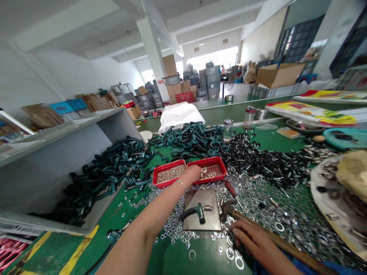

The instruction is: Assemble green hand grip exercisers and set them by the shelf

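Left hand: the left hand (195, 172) is inside the rectangular red plastic tray (215, 178) with loose small metal parts; its fingertips are hidden, so I cannot tell if it grasps something.
Right hand: the right hand (254, 238) has its fingers bent, just beside the claw hammer with a brown wooden handle (276, 238); I cannot tell if it grips this handle.
Metal plate: the square grey metal plate (208, 222) lies between the two arms, and the next directions are counted from it.
On the plate: one curved dark-green handle with a black end (197, 210) lies there, and beside it, at 3 o'clock, one small silvery ribbed cylinder (208, 208).
Trays: the tray with the left hand is at 12 o'clock; the second red tray, full of tiny shiny pieces (166, 184), is at 11 o'clock.
Hammer: its head is at 3 o'clock, near the plate.
Red screwdriver: the slim red-handled screwdriver (230, 188) lies at 2 o'clock.
Heaps: many dark-green handles (197, 139) at 12 o'clock, behind the trays; black knobs with metal screws (266, 164) at 2 o'clock.
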`<state>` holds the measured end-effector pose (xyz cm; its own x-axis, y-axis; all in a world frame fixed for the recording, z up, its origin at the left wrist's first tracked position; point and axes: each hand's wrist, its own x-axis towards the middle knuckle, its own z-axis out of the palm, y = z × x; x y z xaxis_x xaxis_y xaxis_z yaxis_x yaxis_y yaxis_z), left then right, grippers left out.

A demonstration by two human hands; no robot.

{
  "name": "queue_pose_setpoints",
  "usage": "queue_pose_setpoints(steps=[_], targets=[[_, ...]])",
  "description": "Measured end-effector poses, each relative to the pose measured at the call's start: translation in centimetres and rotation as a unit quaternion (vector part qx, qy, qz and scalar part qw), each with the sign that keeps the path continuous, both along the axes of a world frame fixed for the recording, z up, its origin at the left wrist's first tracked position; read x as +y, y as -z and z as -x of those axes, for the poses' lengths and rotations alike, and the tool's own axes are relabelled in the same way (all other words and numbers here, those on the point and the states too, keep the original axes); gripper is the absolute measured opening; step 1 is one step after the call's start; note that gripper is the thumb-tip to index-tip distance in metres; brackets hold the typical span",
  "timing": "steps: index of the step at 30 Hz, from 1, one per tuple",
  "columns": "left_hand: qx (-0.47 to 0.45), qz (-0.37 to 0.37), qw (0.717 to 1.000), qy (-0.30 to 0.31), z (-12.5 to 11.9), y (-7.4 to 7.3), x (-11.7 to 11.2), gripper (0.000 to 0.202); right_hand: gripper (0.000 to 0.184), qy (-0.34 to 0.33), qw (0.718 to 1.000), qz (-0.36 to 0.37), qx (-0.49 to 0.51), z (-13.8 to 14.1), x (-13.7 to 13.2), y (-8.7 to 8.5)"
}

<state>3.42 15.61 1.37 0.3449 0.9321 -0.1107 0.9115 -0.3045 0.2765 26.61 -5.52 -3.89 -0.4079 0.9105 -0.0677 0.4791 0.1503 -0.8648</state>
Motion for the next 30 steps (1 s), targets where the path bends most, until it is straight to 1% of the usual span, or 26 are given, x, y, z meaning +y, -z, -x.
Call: queue_pose_setpoints(steps=[2, 4, 7, 8, 10, 12, 14, 16, 18, 19, 21, 23, 25, 26, 27, 28, 29, 30], targets=[[0.009, 0.021, 1.0, -0.004, -0.2, 0.6, 1.4, 0.026, 0.032, -0.004, 1.0, -0.01, -0.009, 0.1, -0.2, 0.2], [0.006, 0.022, 1.0, -0.002, 0.0, 1.0, 1.7, 0.031, 0.029, 0.002, 0.999, -0.036, -0.022, -0.2, 0.0, 0.2], [-0.024, -0.015, 1.0, -0.003, 0.8, 0.8, 0.7, 0.017, 0.028, 0.025, 0.993, -0.098, -0.065, -1.4, 0.5, 0.3], [-0.04, -0.033, 0.999, -0.006, 1.1, 0.5, 0.0, 0.017, 0.027, 0.034, 0.987, -0.128, -0.093, -2.0, 0.7, 0.4], [-0.078, -0.073, 0.994, -0.017, 1.8, 0.1, -1.8, 0.025, 0.025, 0.05, 0.963, -0.202, -0.172, -3.4, 0.9, 1.0], [-0.163, -0.084, 0.983, -0.028, 2.5, 0.2, -4.5, 0.025, 0.021, 0.048, 0.929, -0.266, -0.253, -4.7, 1.0, 1.9], [-0.274, -0.036, 0.96, -0.044, 3.3, 1.2, -7.7, 0.019, 0.019, 0.033, 0.906, -0.298, -0.299, -5.7, 0.9, 2.9], [-0.355, 0.034, 0.931, -0.075, 4.0, 2.7, -10.7, 0.015, 0.019, 0.015, 0.903, -0.298, -0.309, -6.3, 1.1, 3.7], [-0.375, 0.066, 0.917, -0.115, 4.6, 4.4, -12.9, 0.015, 0.02, 0.003, 0.913, -0.27, -0.305, -6.6, 1.9, 3.9], [-0.375, 0.068, 0.915, -0.132, 4.9, 5.2, -13.5, 0.015, 0.022, -0.005, 0.921, -0.248, -0.301, -6.6, 2.4, 3.8], [-0.37, 0.064, 0.914, -0.153, 5.0, 6.3, -14.0, 0.015, 0.024, -0.015, 0.936, -0.206, -0.285, -6.7, 3.8, 2.9], [-0.363, 0.065, 0.916, -0.156, 5.0, 6.8, -13.8, 0.015, 0.023, -0.006, 0.946, -0.184, -0.267, -6.6, 4.9, 1.6], [-0.349, 0.058, 0.923, -0.149, 4.8, 6.9, -13.5, 0.015, 0.024, 0.018, 0.958, -0.156, -0.239, -6.2, 5.3, 0.1], [-0.338, 0.05, 0.929, -0.143, 4.7, 6.8, -13.4, 0.015, 0.025, 0.027, 0.969, -0.12, -0.215, -5.9, 5.1, -0.5], [-0.324, 0.037, 0.936, -0.135, 4.7, 6.7, -13.3, 0.014, 0.026, 0.032, 0.981, -0.065, -0.181, -5.6, 4.8, -0.9], [-0.305, 0.018, 0.945, -0.12, 4.6, 6.4, -13.3, 0.014, 0.029, 0.03, 0.99, 0.006, -0.141, -5.1, 4.3, -1.3], [-0.28, -0.005, 0.955, -0.094, 4.6, 6.2, -13.3, 0.014, 0.035, 0.025, 0.992, 0.075, -0.102, -4.7, 3.8, -1.5], [-0.249, -0.03, 0.966, -0.056, 4.6, 5.9, -13.3, 0.015, 0.041, 0.019, 0.989, 0.124, -0.071, -4.2, 3.4, -1.7]])
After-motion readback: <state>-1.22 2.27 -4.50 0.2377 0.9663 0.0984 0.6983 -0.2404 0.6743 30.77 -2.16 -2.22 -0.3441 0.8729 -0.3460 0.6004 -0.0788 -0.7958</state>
